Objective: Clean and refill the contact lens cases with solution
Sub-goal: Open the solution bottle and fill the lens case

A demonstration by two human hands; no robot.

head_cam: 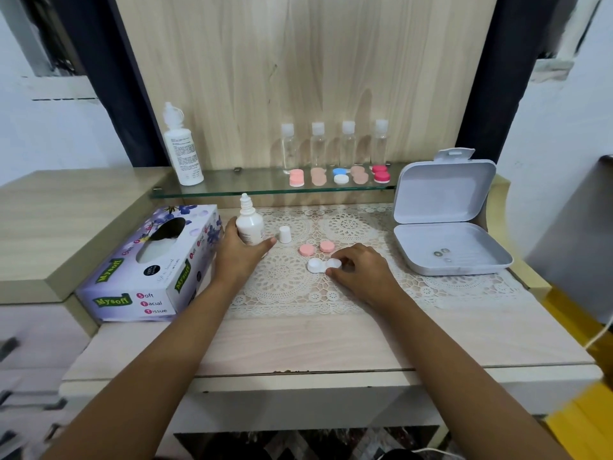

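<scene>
Right hand (361, 270) pinches the one open white lens case (316, 265) on the lace mat (288, 288); two pink caps (306, 250) just behind it; left of it, left hand (237, 257) grips one solution bottle (249, 224). Wooden desk (298, 343).

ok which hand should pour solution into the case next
Left, probably: the left hand grips the uncapped bottle close beside the case, while the right hand holds the case steady.

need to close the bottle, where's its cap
In the head view, the white cap stands on the lace mat left of centre, just right of the bottle the left hand holds.
</scene>
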